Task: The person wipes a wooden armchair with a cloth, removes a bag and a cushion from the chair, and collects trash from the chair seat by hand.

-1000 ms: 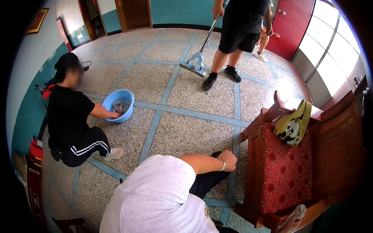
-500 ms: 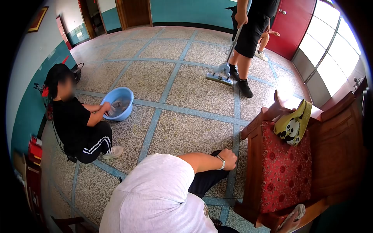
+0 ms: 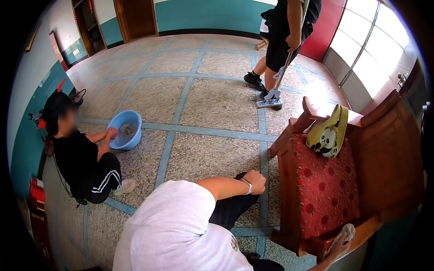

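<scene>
Right hand (image 3: 338, 247) at the lower right edge, grip closed on the cloth (image 3: 348, 231): fingers on it, part of the cloth bunched up past them. Cloth is pale, whitish grey, sitting on the near arm (image 3: 313, 246) of the chair (image 3: 389, 158). Fingertips partly covered, so how tight the grip is can't be read.

Left hand (image 3: 256, 182) rests at the knee of the dark trousers (image 3: 233, 210), back of the hand and knuckles up, fingers look curled under. Tips hidden; cannot tell if this grip is clenched or loose, or if it has fabric in it. Light band (image 3: 247, 186) on that wrist. Left hand is well apart from the cloth, near the front of the chair.

Chair: brown wood, red patterned seat (image 3: 327, 194). Yellow-green panda bag (image 3: 329, 137) on the seat, by the far arm, handles up.

Others: person in black (image 3: 74, 151) squats at left, both hands together at the near rim of the blue basin (image 3: 129, 145); greyish stuff inside, too blurred to name. Second person (image 3: 289, 47) stands beyond, one hand at the pole of the mop (image 3: 270, 103), mop head on the speckled floor (image 3: 205, 156).
</scene>
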Motion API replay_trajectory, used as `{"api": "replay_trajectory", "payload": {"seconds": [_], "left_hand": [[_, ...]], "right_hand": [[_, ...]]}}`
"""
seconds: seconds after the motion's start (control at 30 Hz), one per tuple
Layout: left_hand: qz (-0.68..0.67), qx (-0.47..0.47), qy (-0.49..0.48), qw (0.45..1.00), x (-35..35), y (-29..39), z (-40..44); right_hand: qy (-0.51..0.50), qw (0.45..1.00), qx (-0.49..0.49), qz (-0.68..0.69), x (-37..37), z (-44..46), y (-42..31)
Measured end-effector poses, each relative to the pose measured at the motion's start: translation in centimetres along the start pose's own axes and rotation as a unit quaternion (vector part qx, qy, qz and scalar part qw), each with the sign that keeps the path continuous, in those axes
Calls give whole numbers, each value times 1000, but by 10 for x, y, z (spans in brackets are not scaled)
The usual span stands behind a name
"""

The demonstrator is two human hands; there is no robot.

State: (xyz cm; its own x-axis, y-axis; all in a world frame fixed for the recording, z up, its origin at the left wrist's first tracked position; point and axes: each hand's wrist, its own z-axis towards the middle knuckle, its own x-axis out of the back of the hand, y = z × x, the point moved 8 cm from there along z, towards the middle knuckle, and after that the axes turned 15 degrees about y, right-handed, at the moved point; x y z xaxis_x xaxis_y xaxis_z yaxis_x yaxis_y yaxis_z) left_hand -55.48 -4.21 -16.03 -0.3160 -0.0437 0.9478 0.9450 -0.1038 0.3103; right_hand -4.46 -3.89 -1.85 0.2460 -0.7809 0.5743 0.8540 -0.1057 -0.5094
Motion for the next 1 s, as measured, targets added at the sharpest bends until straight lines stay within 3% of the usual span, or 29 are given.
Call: {"api": "replay_trajectory", "payload": {"seconds": [0.13,0.23,1.0], "left_hand": [[2,4,40,999,4,1,0],[1,19,-8,1000,-2,-2,2],[-7,22,12,1000,4,1,0]], "right_hand": [[-15,1000,1,-6,-1,0,2],[-8,1000,-7,-8,-1,0,3],[13,998,38,-41,4,-1,-5]]}}
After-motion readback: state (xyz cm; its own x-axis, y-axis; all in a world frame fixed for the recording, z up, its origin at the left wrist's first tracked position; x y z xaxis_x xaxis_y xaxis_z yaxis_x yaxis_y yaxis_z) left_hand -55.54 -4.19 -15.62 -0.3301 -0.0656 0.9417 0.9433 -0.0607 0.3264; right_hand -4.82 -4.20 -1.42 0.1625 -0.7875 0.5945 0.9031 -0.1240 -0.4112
